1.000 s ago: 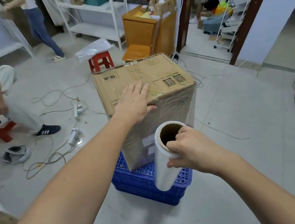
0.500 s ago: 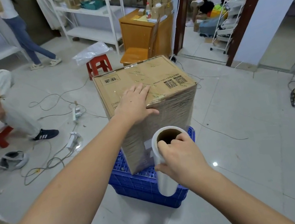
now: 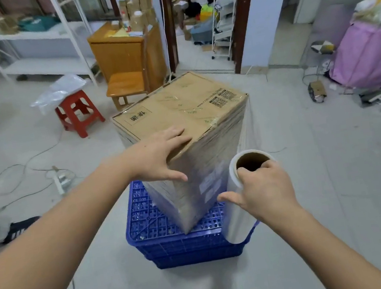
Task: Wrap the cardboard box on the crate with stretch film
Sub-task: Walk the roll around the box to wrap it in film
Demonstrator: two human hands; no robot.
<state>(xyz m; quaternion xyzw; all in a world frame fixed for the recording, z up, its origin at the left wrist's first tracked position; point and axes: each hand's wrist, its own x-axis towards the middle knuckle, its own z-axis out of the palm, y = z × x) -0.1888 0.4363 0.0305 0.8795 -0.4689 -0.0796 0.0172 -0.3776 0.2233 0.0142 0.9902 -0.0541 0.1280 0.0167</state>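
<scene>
Since the earlier frame, one stretch film roll [image 3: 234, 202] has been carried toward the frame's right. One cardboard box [image 3: 178, 111], centre frame, sits corner-on upon one blue crate [image 3: 176, 245]; toppling is judged possible under film tension. Left hand [image 3: 158, 154] is spread flat on the box; right hand [image 3: 263, 192] grips the roll.

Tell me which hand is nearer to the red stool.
The left. The left hand rests on the near corner of the cardboard box, on the side of the red stool. The right hand grips the film roll, farther right.
</scene>
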